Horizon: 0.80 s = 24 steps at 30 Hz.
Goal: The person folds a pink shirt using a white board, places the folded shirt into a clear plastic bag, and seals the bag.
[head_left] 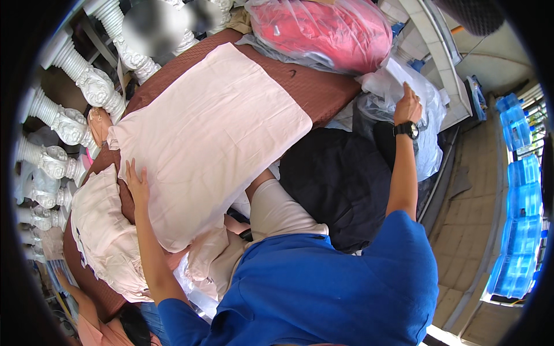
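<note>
Pale pink fabric piece lies spread with shallow creases on the brown-covered table, its long axis running from lower left to upper right of the view. The left hand is the nearer, its fingers extended and released, resting on the fabric's left edge so that nearly all of the piece lies to their right, away from the crumpled pink fabric pile. Well apart to the right of the piece, the right hand is at the clear plastic bag; whether its fingers grasp anything cannot be determined.
</note>
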{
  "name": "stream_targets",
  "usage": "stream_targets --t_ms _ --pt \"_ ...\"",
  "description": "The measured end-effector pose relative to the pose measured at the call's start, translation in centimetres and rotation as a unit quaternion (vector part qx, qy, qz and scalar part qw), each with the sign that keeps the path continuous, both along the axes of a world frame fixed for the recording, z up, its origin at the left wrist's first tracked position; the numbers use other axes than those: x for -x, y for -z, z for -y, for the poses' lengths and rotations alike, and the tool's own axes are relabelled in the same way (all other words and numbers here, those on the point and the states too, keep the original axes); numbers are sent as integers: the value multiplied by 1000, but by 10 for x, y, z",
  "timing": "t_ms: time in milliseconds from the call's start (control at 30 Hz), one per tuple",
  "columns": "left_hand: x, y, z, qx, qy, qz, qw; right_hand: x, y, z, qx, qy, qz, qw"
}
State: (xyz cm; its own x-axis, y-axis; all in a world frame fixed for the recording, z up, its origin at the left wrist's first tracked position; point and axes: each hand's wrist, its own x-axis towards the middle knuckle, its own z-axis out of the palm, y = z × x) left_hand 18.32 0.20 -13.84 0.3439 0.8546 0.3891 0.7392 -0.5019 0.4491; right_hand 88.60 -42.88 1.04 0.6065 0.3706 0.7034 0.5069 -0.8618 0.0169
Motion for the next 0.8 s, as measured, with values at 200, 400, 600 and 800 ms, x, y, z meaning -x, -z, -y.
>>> stream_targets --t_ms 200,400,600,800 --pt "-56 -68 73 209 90 281 933 200 -69 -63 -222 -334 41 915" --pt "-76 -99 82 544 423 567 451 288 -22 -125 -107 -630 -140 756" --pt "-32 -67 91 519 122 503 680 297 82 -180 -39 -673 -297 677" --pt "3 -30 105 190 21 224 956 279 116 -204 128 -675 -287 668"
